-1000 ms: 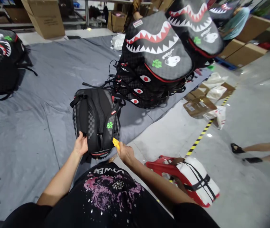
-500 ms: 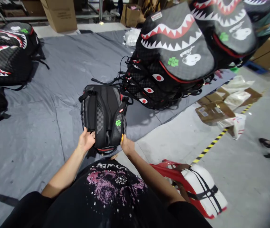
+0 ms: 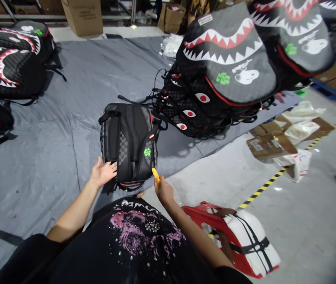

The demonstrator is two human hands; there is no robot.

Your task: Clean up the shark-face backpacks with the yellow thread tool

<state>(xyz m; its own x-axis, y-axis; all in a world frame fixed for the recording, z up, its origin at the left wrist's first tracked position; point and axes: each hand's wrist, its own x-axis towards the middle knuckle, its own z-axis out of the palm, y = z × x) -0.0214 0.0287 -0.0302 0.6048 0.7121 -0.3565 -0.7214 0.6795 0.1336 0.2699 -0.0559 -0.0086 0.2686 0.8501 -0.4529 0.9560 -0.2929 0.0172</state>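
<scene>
A black checkered backpack (image 3: pixel 123 146) lies on the grey sheet before me, its straps and padded back facing up. A green print shows on one strap. My left hand (image 3: pixel 104 173) is open, palm up, with its fingertips at the backpack's lower left edge. Closed around a small yellow tool (image 3: pixel 155 174) with a thin tip, my right hand (image 3: pixel 164 190) is just off the lower right corner. The tip points at the backpack's edge; whether it touches cannot be made out.
Stacked shark-mouth backpacks (image 3: pixel 227 55) stand at the right, close to the one before me. More backpacks (image 3: pixel 11 71) lie at the left. A red and white bundle (image 3: pixel 245 240) is on the floor at my right, by striped tape (image 3: pixel 264 189). Flattened cardboard (image 3: pixel 271 144) lies beyond.
My left hand has opened and slid slightly left. My right hand has drawn back a little from the backpack, so more of the yellow tool shows. The view has shifted slightly.
</scene>
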